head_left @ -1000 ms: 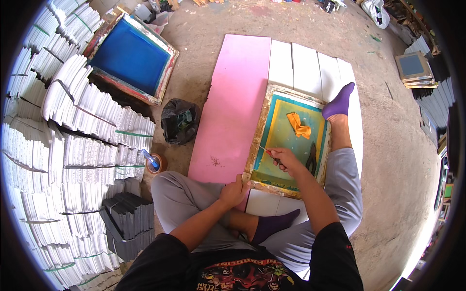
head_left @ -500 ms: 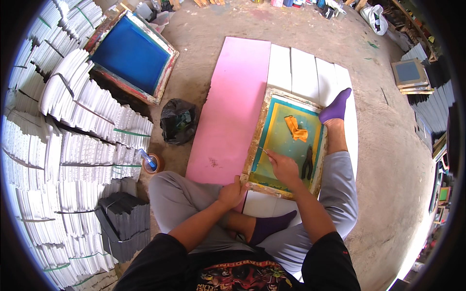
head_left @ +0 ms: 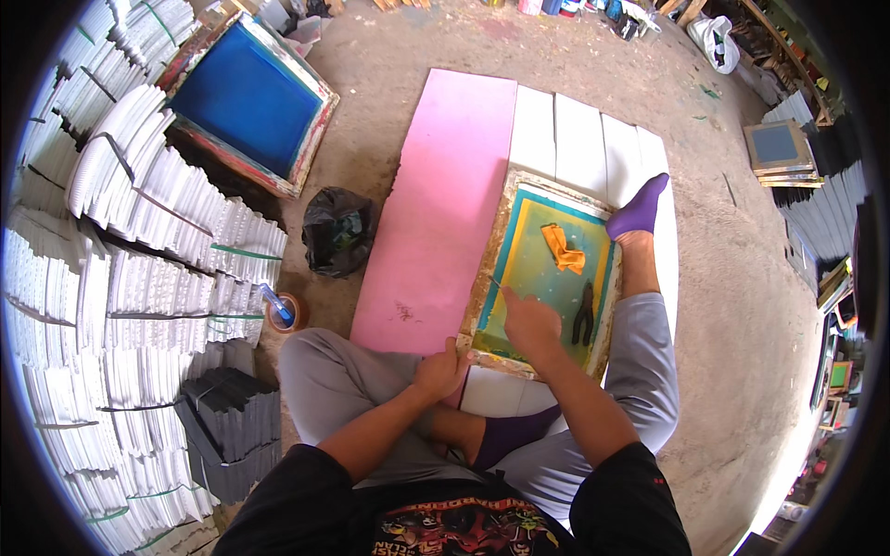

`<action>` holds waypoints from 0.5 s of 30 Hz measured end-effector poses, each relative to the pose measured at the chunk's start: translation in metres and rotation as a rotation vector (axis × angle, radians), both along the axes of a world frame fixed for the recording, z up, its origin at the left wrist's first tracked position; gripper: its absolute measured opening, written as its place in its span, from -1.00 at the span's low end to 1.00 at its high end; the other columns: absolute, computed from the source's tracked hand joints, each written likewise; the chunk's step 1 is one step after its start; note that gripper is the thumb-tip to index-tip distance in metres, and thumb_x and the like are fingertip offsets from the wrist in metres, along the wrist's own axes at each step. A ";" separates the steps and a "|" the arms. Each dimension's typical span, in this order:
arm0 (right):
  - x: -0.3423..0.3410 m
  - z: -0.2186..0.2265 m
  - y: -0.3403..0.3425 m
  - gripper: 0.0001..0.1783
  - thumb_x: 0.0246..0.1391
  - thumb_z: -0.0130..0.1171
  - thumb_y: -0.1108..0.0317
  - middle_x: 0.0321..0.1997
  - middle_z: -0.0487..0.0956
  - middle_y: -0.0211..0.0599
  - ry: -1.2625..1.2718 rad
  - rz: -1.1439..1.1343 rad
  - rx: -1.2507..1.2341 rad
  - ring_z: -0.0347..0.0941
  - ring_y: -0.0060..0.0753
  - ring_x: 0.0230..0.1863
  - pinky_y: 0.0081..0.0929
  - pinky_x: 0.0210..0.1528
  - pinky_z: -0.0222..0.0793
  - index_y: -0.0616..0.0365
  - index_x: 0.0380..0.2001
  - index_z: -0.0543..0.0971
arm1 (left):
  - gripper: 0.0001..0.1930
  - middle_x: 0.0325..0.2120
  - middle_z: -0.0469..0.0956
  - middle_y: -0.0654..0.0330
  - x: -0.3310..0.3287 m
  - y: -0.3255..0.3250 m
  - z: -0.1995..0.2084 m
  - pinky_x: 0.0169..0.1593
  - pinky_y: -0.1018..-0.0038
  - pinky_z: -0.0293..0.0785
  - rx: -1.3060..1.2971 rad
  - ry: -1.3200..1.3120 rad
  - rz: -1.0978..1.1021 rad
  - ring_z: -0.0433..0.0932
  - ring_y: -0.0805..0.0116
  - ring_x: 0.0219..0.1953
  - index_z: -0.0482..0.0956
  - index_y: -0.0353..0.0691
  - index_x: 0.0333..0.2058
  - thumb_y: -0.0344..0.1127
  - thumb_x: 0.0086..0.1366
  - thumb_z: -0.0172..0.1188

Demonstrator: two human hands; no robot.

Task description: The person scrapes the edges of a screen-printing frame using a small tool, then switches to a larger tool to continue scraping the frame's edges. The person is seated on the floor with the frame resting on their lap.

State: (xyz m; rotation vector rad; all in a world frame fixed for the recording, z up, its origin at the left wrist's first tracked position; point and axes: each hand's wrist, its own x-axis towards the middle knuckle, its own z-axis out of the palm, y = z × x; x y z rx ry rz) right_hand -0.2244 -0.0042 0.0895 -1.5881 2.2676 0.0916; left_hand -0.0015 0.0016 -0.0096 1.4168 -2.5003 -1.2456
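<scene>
A wooden-framed printing screen (head_left: 493, 248), with green-yellow mesh and a blue-green border, lies at a slant before me. My left hand (head_left: 439, 371) is closed on its near left corner. My right hand (head_left: 533, 326) is over the mesh, closed around a thin, slender tool (head_left: 500, 284); most of it is hidden in the fist. Its tip points to the screen's left edge, and I cannot tell if it touches. On the mesh, a crumpled orange cloth (head_left: 563, 248) rests at the far side. Dark-handled pliers (head_left: 583, 315) lie right of my right hand.
Pink board (head_left: 436, 195) and white panels (head_left: 579, 139) lie under the screen. My purple-socked foot (head_left: 638, 208) is at its right edge. Leftward are a black plastic bag (head_left: 339, 232), a tape roll (head_left: 283, 315), stacked white sheets (head_left: 139, 269) and a large blue screen (head_left: 246, 93).
My right hand has moved slightly left, and its fist has turned so that it covers more of the thin tool. My left hand stays on the corner. The view has shifted slightly.
</scene>
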 end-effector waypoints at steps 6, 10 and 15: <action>0.014 -0.016 -0.004 -0.47 0.28 -0.01 0.32 -0.25 0.62 -0.01 0.009 -0.034 -0.029 0.66 0.11 -0.27 -0.01 -0.24 0.57 -0.19 0.31 0.47 | -0.44 -0.54 0.61 -0.26 -0.001 0.001 0.002 -0.36 -0.15 0.53 0.002 -0.004 0.005 0.64 -0.33 -0.44 0.27 -0.36 0.00 0.16 0.56 -0.21; -0.011 -0.030 0.006 -0.58 0.31 0.04 0.27 -0.36 0.63 0.06 -0.240 -0.082 -0.215 0.64 0.08 -0.30 -0.07 -0.25 0.55 -0.12 0.21 0.58 | -0.43 -0.52 0.61 -0.28 -0.002 0.000 0.004 -0.33 -0.16 0.53 0.044 -0.032 0.000 0.65 -0.34 -0.41 0.27 -0.36 -0.01 0.17 0.55 -0.21; -0.024 -0.054 0.019 -0.65 0.31 0.12 0.25 -0.29 0.67 0.05 -0.484 -0.218 -0.332 0.64 0.08 -0.27 -0.07 -0.22 0.52 -0.10 0.12 0.65 | -0.42 -0.52 0.60 -0.30 -0.004 -0.001 0.002 -0.32 -0.16 0.53 0.037 -0.024 0.014 0.64 -0.36 -0.39 0.26 -0.36 0.00 0.18 0.55 -0.21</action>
